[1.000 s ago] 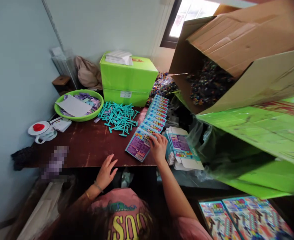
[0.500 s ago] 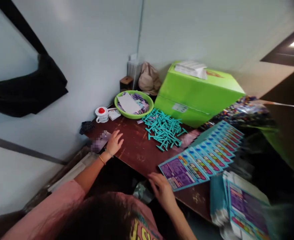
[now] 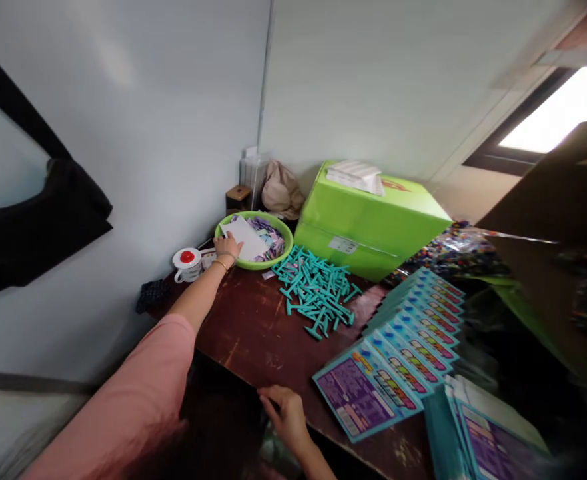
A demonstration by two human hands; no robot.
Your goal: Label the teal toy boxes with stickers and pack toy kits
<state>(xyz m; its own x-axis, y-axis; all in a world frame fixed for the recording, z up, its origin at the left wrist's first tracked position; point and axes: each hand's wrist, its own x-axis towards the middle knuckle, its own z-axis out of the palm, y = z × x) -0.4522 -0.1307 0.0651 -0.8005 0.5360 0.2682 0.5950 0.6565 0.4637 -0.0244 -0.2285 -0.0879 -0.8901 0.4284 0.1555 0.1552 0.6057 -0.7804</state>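
White daylight glares through the window (image 3: 560, 110) at upper right; a soft reflection marks the wall (image 3: 113, 63) at upper left. Lower middle and right edge sink into deep shadow. Wide-angle distortion stretches the sides, and the stacked cartons (image 3: 503, 437), lower right, are blurred.
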